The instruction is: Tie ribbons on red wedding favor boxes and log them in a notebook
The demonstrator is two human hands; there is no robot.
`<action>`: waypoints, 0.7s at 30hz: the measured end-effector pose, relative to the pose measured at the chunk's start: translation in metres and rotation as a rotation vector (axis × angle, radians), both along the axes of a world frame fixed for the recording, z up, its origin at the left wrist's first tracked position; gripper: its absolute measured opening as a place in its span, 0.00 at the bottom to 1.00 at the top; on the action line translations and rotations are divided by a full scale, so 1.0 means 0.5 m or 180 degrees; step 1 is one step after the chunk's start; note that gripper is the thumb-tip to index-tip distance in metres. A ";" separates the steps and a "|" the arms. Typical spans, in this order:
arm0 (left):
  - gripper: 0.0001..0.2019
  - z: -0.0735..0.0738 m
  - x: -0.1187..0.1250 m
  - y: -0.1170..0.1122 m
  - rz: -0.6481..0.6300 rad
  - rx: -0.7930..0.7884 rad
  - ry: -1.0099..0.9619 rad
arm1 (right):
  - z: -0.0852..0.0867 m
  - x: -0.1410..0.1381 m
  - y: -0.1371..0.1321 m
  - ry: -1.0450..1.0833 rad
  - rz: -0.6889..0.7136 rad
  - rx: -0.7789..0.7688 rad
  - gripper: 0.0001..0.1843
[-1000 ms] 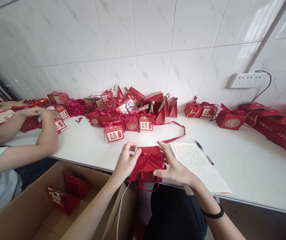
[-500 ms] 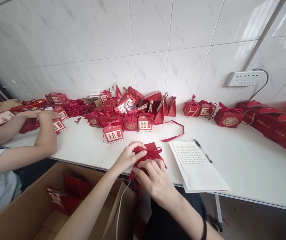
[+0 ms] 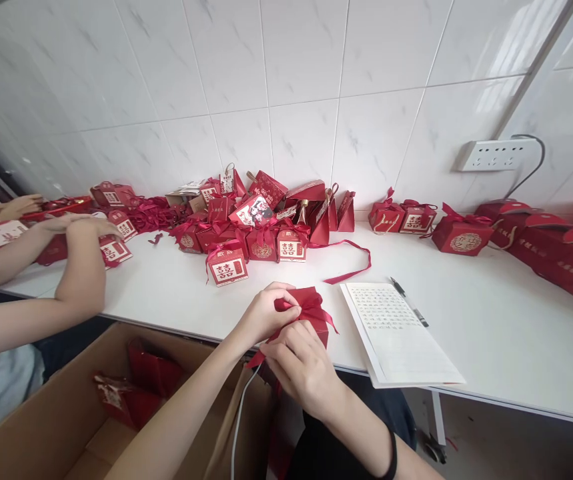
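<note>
A red gift box (image 3: 321,331) stands at the front edge of the table, partly covered by my hands. A dark red ribbon (image 3: 314,305) is looped into a bow on top of it. My left hand (image 3: 270,312) pinches the ribbon near the knot between thumb and finger. Closed just below it, my right hand (image 3: 302,365) has its fingertips on the same ribbon, and a ribbon end (image 3: 257,360) sticks out to its left. The exact grip of the right fingertips is partly hidden. Behind the hands is a finished-looking box with white lettered panel (image 3: 228,268).
Several red boxes (image 3: 261,244) are heaped against the tiled wall. To the right lie a notebook (image 3: 406,350) and a pen (image 3: 409,301). An open cardboard carton (image 3: 201,393) stands below the table edge. At left a co-worker's arms (image 3: 79,267) rest over more boxes.
My right hand has drawn its fingers together and shifted slightly down and left. The left hand's pinch has closed at the knot. The co-worker's arm has shifted slightly left.
</note>
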State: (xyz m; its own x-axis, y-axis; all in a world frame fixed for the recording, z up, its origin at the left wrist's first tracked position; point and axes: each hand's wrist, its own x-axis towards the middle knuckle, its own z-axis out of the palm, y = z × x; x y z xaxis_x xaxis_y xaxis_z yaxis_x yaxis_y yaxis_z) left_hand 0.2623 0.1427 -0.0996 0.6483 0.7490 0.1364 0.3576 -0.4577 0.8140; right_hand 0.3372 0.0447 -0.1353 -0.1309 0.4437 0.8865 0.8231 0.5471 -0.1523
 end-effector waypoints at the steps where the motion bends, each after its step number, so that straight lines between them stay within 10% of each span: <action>1: 0.04 0.003 0.000 -0.001 -0.0003 -0.0033 0.0004 | 0.000 -0.005 0.000 0.0009 -0.0001 0.0027 0.07; 10: 0.16 -0.011 -0.016 0.011 0.0271 0.0104 -0.0344 | 0.042 0.062 -0.014 0.0872 0.0053 -0.0379 0.11; 14: 0.15 -0.004 -0.038 0.008 0.1018 0.0188 0.0004 | 0.070 0.147 0.019 0.1601 -0.0937 -0.1905 0.22; 21: 0.19 -0.003 -0.035 -0.009 0.0878 0.0233 0.0347 | 0.064 0.162 0.060 0.1898 -0.0496 -0.2937 0.28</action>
